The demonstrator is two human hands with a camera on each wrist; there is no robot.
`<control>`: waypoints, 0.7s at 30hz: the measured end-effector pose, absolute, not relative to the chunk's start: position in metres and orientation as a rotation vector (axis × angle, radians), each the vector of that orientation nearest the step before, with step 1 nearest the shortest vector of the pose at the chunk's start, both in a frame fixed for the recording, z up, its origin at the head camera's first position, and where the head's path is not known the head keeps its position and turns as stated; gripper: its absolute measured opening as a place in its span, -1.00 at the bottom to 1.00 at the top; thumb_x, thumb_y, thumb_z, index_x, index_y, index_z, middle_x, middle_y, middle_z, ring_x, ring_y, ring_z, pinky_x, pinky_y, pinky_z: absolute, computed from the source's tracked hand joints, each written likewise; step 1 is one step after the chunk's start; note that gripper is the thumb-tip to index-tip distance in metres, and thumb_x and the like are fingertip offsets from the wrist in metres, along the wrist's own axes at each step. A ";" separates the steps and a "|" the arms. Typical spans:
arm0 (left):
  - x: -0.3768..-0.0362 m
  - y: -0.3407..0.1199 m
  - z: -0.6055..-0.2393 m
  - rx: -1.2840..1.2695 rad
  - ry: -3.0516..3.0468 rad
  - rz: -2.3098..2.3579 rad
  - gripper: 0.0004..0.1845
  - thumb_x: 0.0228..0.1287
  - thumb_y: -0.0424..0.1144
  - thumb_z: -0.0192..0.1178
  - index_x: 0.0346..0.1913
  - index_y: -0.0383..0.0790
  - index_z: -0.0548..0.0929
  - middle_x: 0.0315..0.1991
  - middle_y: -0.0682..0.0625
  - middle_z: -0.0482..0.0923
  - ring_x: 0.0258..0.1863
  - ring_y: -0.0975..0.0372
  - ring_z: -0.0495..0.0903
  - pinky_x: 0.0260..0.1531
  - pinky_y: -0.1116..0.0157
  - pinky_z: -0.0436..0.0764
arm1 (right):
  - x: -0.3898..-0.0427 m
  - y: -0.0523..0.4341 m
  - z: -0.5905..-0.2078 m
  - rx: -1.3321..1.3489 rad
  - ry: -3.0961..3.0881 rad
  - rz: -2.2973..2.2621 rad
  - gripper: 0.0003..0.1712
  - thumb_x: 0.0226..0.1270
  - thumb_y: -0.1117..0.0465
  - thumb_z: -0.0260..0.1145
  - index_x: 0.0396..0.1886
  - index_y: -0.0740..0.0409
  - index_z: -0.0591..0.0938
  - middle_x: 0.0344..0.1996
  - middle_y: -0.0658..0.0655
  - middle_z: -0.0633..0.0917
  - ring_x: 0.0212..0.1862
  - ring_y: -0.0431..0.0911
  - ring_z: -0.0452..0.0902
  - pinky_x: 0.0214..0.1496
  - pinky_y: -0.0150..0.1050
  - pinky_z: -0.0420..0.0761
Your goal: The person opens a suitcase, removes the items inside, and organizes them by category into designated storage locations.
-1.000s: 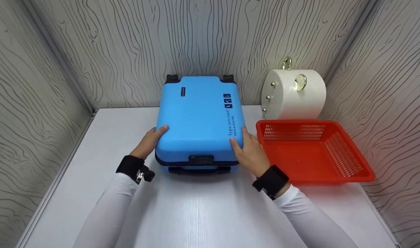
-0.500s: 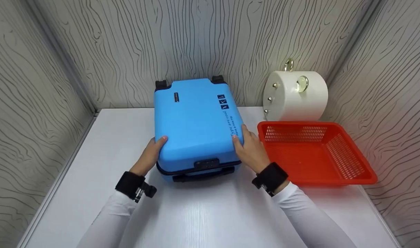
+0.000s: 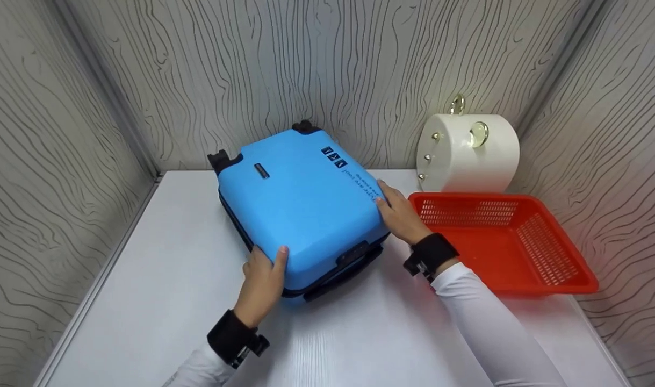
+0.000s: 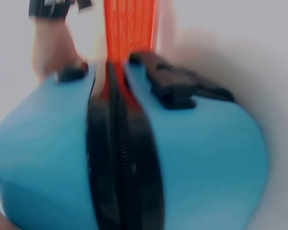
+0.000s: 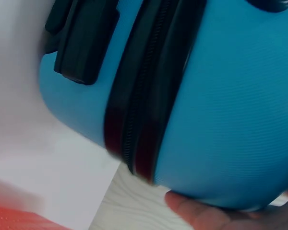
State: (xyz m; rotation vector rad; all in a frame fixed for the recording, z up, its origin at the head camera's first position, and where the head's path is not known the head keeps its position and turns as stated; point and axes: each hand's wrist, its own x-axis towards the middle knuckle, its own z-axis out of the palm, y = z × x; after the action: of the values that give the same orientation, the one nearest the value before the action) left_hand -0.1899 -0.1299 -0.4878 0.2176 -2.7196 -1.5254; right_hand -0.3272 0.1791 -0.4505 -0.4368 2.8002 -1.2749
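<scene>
1. On the white surface (image 3: 160, 258), boxed in by grey wood-grain walls (image 3: 53, 134) on three sides: a blue suitcase (image 3: 300, 207) lies flat, mid-surface toward the back, turned at an angle. Wheels (image 3: 218, 159) point to the back-left corner; carry handle (image 3: 340, 274) and lock (image 3: 354, 251) face front-right.
2. Black zipper band (image 4: 122, 163) runs round the suitcase's edge between the two shell halves; clear in both wrist views, though the left wrist view is motion-blurred.
3. Red plastic basket (image 3: 526, 269) sits to the right of the suitcase, near its right edge, perforated walls, nothing visible inside.
4. White round case (image 3: 469, 153) with gold studs and a gold clasp stands behind the basket against the back wall.
5. Left hand (image 3: 263, 282) holds the suitcase's front-left corner: thumb on the top shell, fingers wrapped over the edge, out of sight below.
6. Right hand (image 3: 400, 215) rests against the suitcase's right side edge, between suitcase and basket; fingers fairly straight along the top rim, fingertips under the shell in the right wrist view. Not a closed grip.
7. Both forearms in white sleeves (image 3: 494, 338) with black wrist straps (image 3: 432, 252).
</scene>
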 end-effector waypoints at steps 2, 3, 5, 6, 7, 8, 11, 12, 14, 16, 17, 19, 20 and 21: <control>-0.182 -0.121 -0.490 0.190 -2.736 -1.444 0.05 0.75 0.24 -0.15 0.63 -0.74 -0.16 0.66 -0.65 -0.12 0.64 -0.50 -0.02 0.56 -0.38 0.21 | -0.332 0.183 -0.451 -0.467 2.774 -1.309 -0.27 0.81 0.06 -0.14 0.80 0.18 0.01 0.75 0.36 0.12 0.75 0.29 0.02 0.76 0.33 0.01; -0.179 -0.118 -0.491 0.172 -2.743 -1.409 0.04 0.75 0.24 -0.14 0.62 -0.76 -0.14 0.65 -0.67 -0.10 0.63 -0.50 0.01 0.55 -0.38 0.24 | -0.334 0.185 -0.451 -0.477 2.764 -1.325 -0.27 0.82 0.07 -0.15 0.80 0.18 0.00 0.76 0.35 0.10 0.76 0.28 0.00 0.76 0.33 -0.01; -0.177 -0.118 -0.490 0.136 -2.772 -1.351 0.04 0.75 0.23 -0.13 0.60 -0.79 -0.09 0.62 -0.69 -0.04 0.62 -0.51 0.05 0.53 -0.37 0.28 | -0.336 0.185 -0.452 -0.479 2.760 -1.342 -0.28 0.82 0.08 -0.16 0.81 0.17 0.00 0.76 0.35 0.09 0.77 0.29 -0.04 0.77 0.33 -0.04; -0.177 -0.121 -0.489 0.125 -2.786 -1.329 0.03 0.75 0.24 -0.13 0.60 -0.79 -0.06 0.61 -0.70 -0.01 0.61 -0.51 0.08 0.53 -0.36 0.29 | -0.336 0.185 -0.452 -0.478 2.776 -1.341 -0.29 0.82 0.09 -0.16 0.80 0.18 0.02 0.75 0.36 0.10 0.76 0.29 -0.02 0.77 0.33 -0.03; -0.178 -0.125 -0.487 0.117 -2.793 -1.313 0.02 0.75 0.23 -0.13 0.60 -0.78 -0.04 0.61 -0.69 0.01 0.60 -0.50 0.11 0.52 -0.36 0.31 | -0.334 0.184 -0.452 -0.469 2.797 -1.336 -0.29 0.82 0.08 -0.15 0.80 0.18 0.04 0.75 0.37 0.12 0.75 0.30 0.01 0.76 0.33 -0.01; -0.181 -0.130 -0.484 0.116 -2.794 -1.302 0.00 0.75 0.22 -0.13 0.60 -0.77 -0.02 0.62 -0.68 0.00 0.60 -0.49 0.11 0.52 -0.36 0.30 | -0.332 0.182 -0.451 -0.450 2.827 -1.325 -0.29 0.82 0.07 -0.14 0.79 0.18 0.06 0.74 0.39 0.13 0.74 0.32 0.04 0.75 0.33 0.02; -0.199 -0.151 -0.476 0.137 -2.748 -1.315 -0.07 0.76 0.18 -0.14 0.64 -0.67 0.00 0.67 -0.61 -0.08 0.63 -0.46 0.08 0.53 -0.37 0.28 | -0.318 0.172 -0.449 -0.379 2.963 -1.264 -0.27 0.79 -0.01 -0.03 0.75 0.20 0.20 0.71 0.42 0.18 0.69 0.36 0.16 0.71 0.37 0.15; -0.208 -0.159 -0.474 0.150 -2.721 -1.326 -0.09 0.76 0.16 -0.14 0.66 -0.63 -0.02 0.69 -0.58 -0.12 0.64 -0.44 0.06 0.54 -0.36 0.26 | -0.311 0.168 -0.448 -0.361 3.013 -1.241 -0.26 0.76 -0.05 0.04 0.73 0.20 0.26 0.70 0.42 0.20 0.68 0.37 0.19 0.68 0.38 0.20; -0.229 -0.178 -0.467 0.170 -2.677 -1.343 -0.12 0.76 0.14 -0.15 0.69 -0.56 -0.05 0.72 -0.51 -0.19 0.69 -0.39 -0.02 0.59 -0.33 0.20 | -0.296 0.156 -0.444 -0.356 3.103 -1.186 -0.23 0.68 -0.10 0.18 0.68 0.19 0.36 0.69 0.40 0.23 0.66 0.36 0.22 0.64 0.41 0.27; -0.251 -0.196 -0.461 0.183 -2.638 -1.346 -0.14 0.76 0.11 -0.15 0.71 -0.51 -0.07 0.74 -0.47 -0.19 0.72 -0.33 -0.06 0.64 -0.28 0.15 | -0.279 0.142 -0.442 -0.424 3.206 -1.107 -0.21 0.60 -0.14 0.30 0.62 0.18 0.46 0.66 0.38 0.30 0.63 0.34 0.27 0.59 0.42 0.36; -0.261 -0.205 -0.457 0.187 -2.624 -1.341 -0.15 0.76 0.10 -0.14 0.72 -0.49 -0.08 0.75 -0.45 -0.18 0.73 -0.31 -0.07 0.66 -0.25 0.12 | -0.270 0.135 -0.442 -0.480 3.246 -1.074 -0.21 0.56 -0.15 0.35 0.58 0.19 0.50 0.64 0.39 0.34 0.61 0.34 0.29 0.57 0.42 0.38; -0.280 -0.221 -0.450 0.189 -2.608 -1.315 -0.15 0.75 0.07 -0.11 0.73 -0.46 -0.08 0.75 -0.43 -0.15 0.74 -0.27 -0.07 0.69 -0.22 0.09 | -0.253 0.119 -0.445 -0.613 3.320 -0.987 -0.22 0.51 -0.16 0.41 0.53 0.19 0.55 0.58 0.38 0.42 0.56 0.34 0.35 0.52 0.42 0.44; -0.287 -0.227 -0.447 0.187 -2.603 -1.303 -0.15 0.74 0.05 -0.08 0.73 -0.45 -0.08 0.75 -0.42 -0.13 0.75 -0.26 -0.06 0.69 -0.20 0.09 | -0.244 0.112 -0.447 -0.681 3.353 -0.938 -0.21 0.49 -0.18 0.43 0.50 0.19 0.58 0.55 0.39 0.46 0.53 0.34 0.39 0.50 0.41 0.47; -0.295 -0.232 -0.444 0.182 -2.604 -1.287 -0.15 0.73 0.03 -0.05 0.74 -0.44 -0.08 0.75 -0.42 -0.11 0.75 -0.25 -0.05 0.70 -0.19 0.08 | -0.236 0.105 -0.449 -0.750 3.375 -0.897 -0.21 0.47 -0.20 0.44 0.48 0.20 0.59 0.51 0.40 0.50 0.49 0.35 0.43 0.47 0.41 0.49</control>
State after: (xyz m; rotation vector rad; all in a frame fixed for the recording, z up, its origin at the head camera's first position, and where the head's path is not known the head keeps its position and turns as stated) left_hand -0.2946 -0.2320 -0.4435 0.1819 -2.6044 -1.2867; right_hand -0.2356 0.1053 -0.4492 -0.7496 3.3745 -0.8967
